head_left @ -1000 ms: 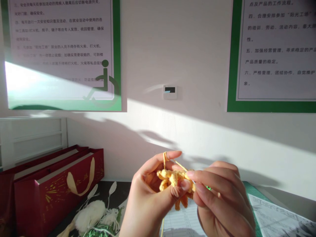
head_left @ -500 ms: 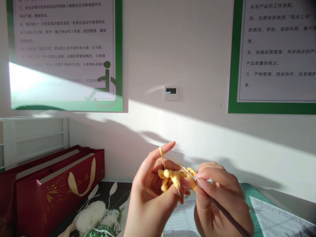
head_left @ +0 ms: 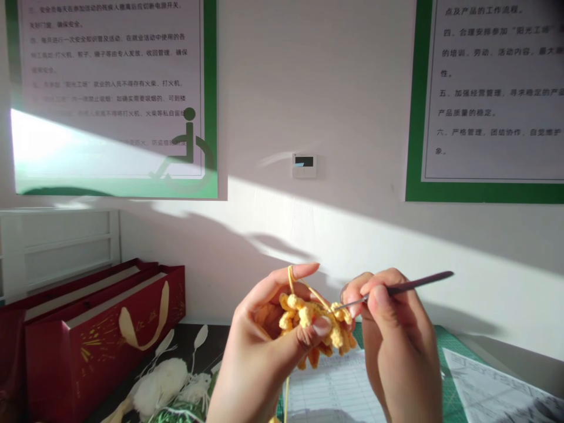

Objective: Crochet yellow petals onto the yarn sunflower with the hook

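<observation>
My left hand [head_left: 268, 335] pinches a yellow crocheted piece [head_left: 304, 311] with curled, petal-like loops, the thumb pressed on its front. Yellow yarn [head_left: 291, 281] wraps round the raised left index finger and runs down to the piece; another strand hangs below the hand. In my right hand [head_left: 399, 329] is a crochet hook [head_left: 414, 284] with a dark handle, held between thumb and fingers. Its thin metal shaft points left, and the tip meets the piece near the working yarn. Whether the tip sits inside a stitch I cannot tell.
Printed sheets [head_left: 326, 385] lie under the hands, over a green cutting mat [head_left: 453, 352]. To the left stand red gift bags [head_left: 110, 341], with white fluffy yarn [head_left: 161, 388] and green strands before them. A wall behind carries posters and a small thermostat [head_left: 304, 165].
My right hand has turned, so the hook's handle now points up to the right rather than down. The yellow piece has tilted, showing more of its loops.
</observation>
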`<state>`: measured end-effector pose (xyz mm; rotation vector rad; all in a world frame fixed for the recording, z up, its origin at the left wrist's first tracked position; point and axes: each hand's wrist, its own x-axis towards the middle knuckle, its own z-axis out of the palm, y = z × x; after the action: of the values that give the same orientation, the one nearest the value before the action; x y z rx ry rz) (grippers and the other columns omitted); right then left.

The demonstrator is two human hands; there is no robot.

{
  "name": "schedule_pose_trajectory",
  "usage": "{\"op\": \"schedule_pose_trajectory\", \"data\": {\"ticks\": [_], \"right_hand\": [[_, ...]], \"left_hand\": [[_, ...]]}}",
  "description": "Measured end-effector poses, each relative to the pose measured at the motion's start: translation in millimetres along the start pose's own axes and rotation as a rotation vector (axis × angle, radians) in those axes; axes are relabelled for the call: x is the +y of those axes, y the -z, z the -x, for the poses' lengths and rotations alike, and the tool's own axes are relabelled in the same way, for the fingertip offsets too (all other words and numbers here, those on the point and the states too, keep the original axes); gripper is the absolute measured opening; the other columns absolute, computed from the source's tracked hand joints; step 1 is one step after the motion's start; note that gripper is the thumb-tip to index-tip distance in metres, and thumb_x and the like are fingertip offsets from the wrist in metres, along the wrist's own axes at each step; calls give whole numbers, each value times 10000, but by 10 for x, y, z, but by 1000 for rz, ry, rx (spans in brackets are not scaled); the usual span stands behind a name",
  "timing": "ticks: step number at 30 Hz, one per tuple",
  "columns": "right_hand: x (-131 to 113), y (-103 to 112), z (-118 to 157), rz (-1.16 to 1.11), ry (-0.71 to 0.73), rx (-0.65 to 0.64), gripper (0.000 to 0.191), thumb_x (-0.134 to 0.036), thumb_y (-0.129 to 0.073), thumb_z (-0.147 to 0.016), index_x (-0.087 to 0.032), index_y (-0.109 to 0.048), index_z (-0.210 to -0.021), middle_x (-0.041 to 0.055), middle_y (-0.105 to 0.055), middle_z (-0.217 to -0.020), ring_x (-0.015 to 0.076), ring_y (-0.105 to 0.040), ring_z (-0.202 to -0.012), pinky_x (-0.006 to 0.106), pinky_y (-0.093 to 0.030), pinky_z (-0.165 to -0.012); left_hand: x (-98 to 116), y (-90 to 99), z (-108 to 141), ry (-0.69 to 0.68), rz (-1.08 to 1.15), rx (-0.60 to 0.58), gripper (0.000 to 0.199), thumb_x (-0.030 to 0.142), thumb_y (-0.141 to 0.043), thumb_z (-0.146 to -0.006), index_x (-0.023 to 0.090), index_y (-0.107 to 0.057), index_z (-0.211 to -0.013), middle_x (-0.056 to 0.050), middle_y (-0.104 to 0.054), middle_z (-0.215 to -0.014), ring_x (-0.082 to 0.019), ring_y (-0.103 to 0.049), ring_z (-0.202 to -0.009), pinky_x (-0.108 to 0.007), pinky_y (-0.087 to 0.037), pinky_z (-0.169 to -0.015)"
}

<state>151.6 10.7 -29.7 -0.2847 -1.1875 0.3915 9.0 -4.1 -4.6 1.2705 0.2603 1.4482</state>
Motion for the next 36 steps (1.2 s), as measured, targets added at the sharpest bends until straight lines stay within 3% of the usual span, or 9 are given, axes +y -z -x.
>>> {"op": "schedule_pose_trajectory", "data": {"ticks": [5,8,11,15,20,25,30,36], "right_hand": [[59,-7,-12,-350,-372,-71,220,-380,-726,-938,-249,-565,-866,-26,-605,-817,108,-536,-637,249,-475,-622],[57,-29,27,-442,-459,-45,190,-390,-734,-936,-275,-585,-909,-26,-611,-865,123,-552,-707,267,-489,-681],[31,-60,66,-410,-422,-15,205,-387,-751,-922,-262,-599,-863,-13,-608,-885,145,-567,-774,278,-487,-710],[21,-99,103,-332,-336,-10,205,-380,-732,-942,-261,-602,-834,-21,-605,-895,133,-551,-785,266,-475,-741],[92,-111,146,-280,-258,3,140,-359,-718,-959,-280,-630,-882,-18,-619,-911,131,-579,-817,237,-466,-705],[130,-85,145,-300,-180,-64,71,-340,-673,-989,-292,-655,-939,-16,-606,-879,131,-585,-779,269,-499,-720],[86,-73,99,-383,-242,-77,131,-367,-652,-1001,-272,-650,-911,-26,-555,-818,114,-535,-698,273,-502,-678],[62,-66,68,-433,-298,-49,143,-368,-599,-1028,-269,-646,-936,-30,-512,-755,112,-504,-650,258,-498,-602]], "left_hand": [[16,-75,23,-5,8,150,471,156,-980,-643,224,-825,-1083,-16,-743,-838,-158,-698,-694,-213,-599,-594],[24,-110,39,2,34,146,491,165,-972,-660,228,-810,-1120,-36,-765,-896,-186,-727,-772,-234,-611,-660],[17,-117,45,-4,31,118,489,185,-937,-725,243,-782,-1185,-50,-773,-922,-197,-732,-809,-258,-599,-722],[2,-139,50,-33,-3,140,544,229,-928,-740,269,-742,-1250,-29,-742,-888,-166,-682,-734,-239,-535,-639],[2,-186,55,-25,34,168,446,210,-902,-770,277,-750,-1184,11,-696,-839,-114,-620,-636,-241,-508,-626],[14,-140,58,42,40,100,515,195,-885,-779,288,-728,-1260,-8,-683,-862,-153,-631,-704,-264,-509,-642],[32,-87,66,113,26,23,654,224,-902,-763,320,-686,-1373,-20,-688,-887,-161,-630,-724,-255,-495,-632],[45,-55,73,148,69,-52,591,161,-875,-787,325,-716,-1333,-13,-700,-892,-138,-625,-708,-236,-508,-633]]}}
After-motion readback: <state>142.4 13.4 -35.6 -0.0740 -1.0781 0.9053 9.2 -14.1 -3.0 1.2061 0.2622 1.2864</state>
